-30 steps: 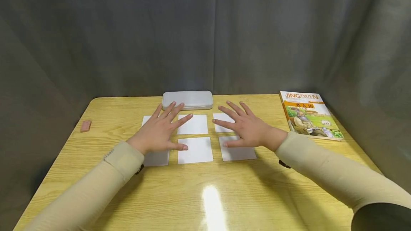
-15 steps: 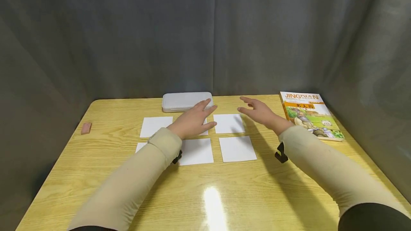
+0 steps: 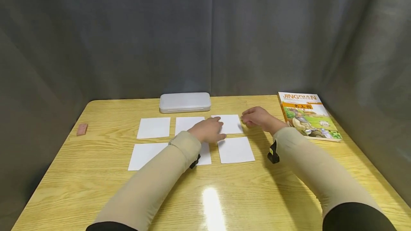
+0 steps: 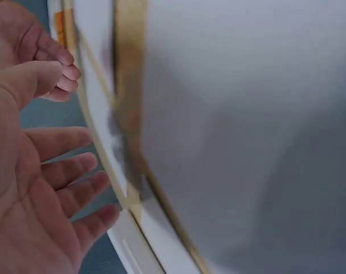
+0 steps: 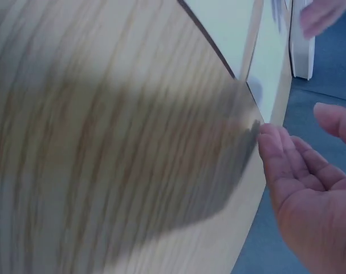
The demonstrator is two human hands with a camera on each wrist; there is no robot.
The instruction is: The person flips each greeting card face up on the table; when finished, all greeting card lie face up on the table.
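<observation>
White square paper cards lie in two rows on the wooden table. My left hand (image 3: 208, 130) is at the left side of the back right card (image 3: 232, 124), its fingers apart and pointing right. At that card's right edge is my right hand (image 3: 258, 118), fingers slightly bent and together; whether they touch the paper I cannot tell. The left wrist view shows the left hand (image 4: 41, 188) holding nothing. In the right wrist view, the right hand's fingertips (image 5: 269, 134) are beside a card's corner. My left arm partly covers the front middle card (image 3: 205, 155).
A white pencil case (image 3: 185, 102) stands behind the cards. At the far right lies a book (image 3: 308, 117) with a colourful cover. A pink eraser (image 3: 81, 129) is near the left edge of the table (image 3: 244, 195). Grey curtains (image 3: 128, 35) surround the back and sides.
From spread palms above the cards, my left hand has moved right and my right hand has shifted slightly right. Both have lowered around the back right card, fingers drawn closer together. The cards lie as before.
</observation>
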